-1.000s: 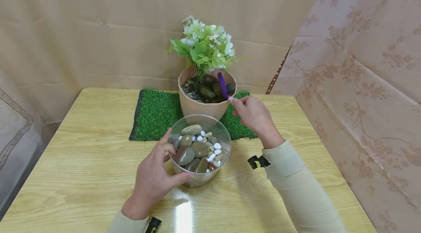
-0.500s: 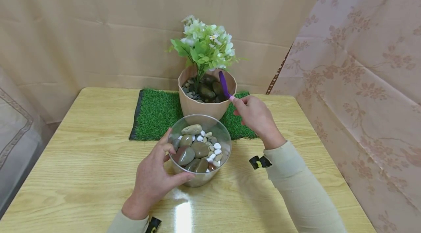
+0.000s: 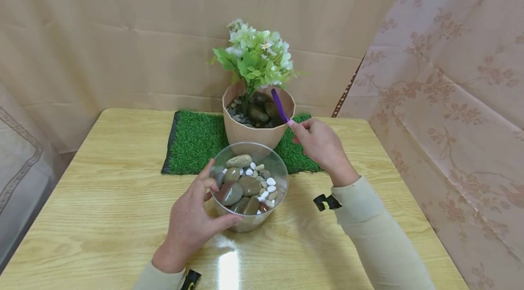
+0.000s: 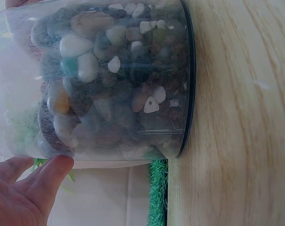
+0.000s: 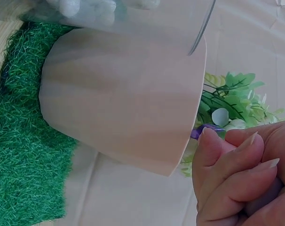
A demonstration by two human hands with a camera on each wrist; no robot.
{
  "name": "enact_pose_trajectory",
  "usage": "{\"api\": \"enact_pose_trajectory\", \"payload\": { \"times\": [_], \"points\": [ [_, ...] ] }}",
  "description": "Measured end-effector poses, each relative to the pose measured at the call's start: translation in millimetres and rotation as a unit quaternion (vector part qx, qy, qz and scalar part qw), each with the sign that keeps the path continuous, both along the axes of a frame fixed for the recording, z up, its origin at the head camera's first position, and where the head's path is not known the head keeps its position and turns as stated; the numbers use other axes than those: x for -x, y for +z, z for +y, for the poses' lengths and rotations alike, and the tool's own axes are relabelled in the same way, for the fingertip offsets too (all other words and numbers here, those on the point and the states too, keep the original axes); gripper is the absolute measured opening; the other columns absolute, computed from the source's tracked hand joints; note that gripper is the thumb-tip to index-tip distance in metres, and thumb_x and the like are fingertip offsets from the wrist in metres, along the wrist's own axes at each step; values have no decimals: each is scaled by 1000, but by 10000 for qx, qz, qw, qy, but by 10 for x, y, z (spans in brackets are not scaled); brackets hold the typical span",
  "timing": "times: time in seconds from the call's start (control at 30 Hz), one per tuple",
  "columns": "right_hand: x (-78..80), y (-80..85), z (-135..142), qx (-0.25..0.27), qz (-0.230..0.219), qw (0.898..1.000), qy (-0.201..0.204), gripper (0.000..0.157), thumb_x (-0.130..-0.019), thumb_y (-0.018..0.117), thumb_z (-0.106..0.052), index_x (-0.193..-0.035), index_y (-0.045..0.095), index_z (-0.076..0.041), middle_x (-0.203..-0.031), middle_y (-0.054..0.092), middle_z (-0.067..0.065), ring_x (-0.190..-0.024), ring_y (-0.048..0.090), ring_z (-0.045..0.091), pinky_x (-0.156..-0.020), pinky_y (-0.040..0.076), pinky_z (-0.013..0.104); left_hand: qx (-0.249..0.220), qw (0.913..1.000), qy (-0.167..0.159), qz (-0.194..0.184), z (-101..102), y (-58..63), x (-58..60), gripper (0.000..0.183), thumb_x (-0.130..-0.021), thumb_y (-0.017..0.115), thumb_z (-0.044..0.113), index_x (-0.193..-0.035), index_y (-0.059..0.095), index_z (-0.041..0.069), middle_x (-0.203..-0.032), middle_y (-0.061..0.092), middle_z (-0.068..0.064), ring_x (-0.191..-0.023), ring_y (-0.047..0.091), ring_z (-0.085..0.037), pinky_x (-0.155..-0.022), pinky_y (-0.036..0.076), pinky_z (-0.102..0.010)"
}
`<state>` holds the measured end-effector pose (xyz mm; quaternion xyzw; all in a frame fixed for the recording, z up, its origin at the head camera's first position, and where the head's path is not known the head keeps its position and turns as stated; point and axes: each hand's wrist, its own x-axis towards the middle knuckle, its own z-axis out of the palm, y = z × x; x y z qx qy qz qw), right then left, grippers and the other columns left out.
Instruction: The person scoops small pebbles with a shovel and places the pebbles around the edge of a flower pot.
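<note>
A clear round container [image 3: 282, 172] of large smooth stones and small white and tan pebbles stands on the wooden table. My left hand [image 3: 192, 222] holds it from the left, thumb at the near side and fingers around the wall. Behind it, the beige flowerpot [image 3: 254, 136] bears a white-flowered plant [image 3: 259, 53] with dark stones [image 3: 258, 114] around its stems. My right hand [image 3: 321, 144] pinches a narrow purple tool [image 3: 279, 104] at the pot's right rim. The tool's strip slants into the pot; its grip is hidden by the fingers, and its exact kind is unclear.
A green artificial-grass mat [image 3: 196, 140] lies under the pot. Beige cloth [image 3: 163, 31] hangs behind the table [image 3: 114, 217]. Floral cloth [image 3: 458, 99] hangs along the right side, close to the table's edge.
My right hand has shifted slightly right with the purple tool, whose strip now looks a little straighter and leans more. My left hand and the clear container have stayed put.
</note>
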<state>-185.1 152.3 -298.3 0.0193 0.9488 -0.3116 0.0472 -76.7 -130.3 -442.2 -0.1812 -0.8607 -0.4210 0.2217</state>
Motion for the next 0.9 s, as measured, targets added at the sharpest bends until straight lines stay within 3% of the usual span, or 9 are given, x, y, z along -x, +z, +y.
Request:
{"api": "enact_pose_trajectory", "payload": {
  "times": [0.37, 0.53, 0.9],
  "points": [
    [-98, 0, 22, -418, 660, 9965, 282, 52, -108, 42, -58, -116, 65, -11, -89, 70, 5, -65, 53, 24, -57, 45, 35, -9, 10000, 26, -58, 1, 1, -2, 73, -70, 87, 69, -104, 54, 14, -164, 42, -13, -134, 60, -39, -82, 67, -37],
    [-190, -12, 21, -775, 1146, 9897, 379, 51, -108, 46, -56, -115, 65, -10, -80, 62, 5, -64, 54, 22, -57, 44, 35, -29, 10000, 21, -58, 4, 6, 1, 73, -69, 87, 69, -104, 54, 14, -164, 43, -14, -133, 61, -39, -82, 67, -37],
    [-404, -19, 45, -1158, 1827, 9743, 623, 42, -104, 60, -48, -111, 71, -8, -74, 64, 1, -59, 55, 17, -51, 44, 32, 2, 9999, 35, -102, 8, 14, 0, 72, -68, 88, 68, -103, 54, 14, -164, 42, -13, -133, 61, -39, -81, 67, -38]
  ]
}}
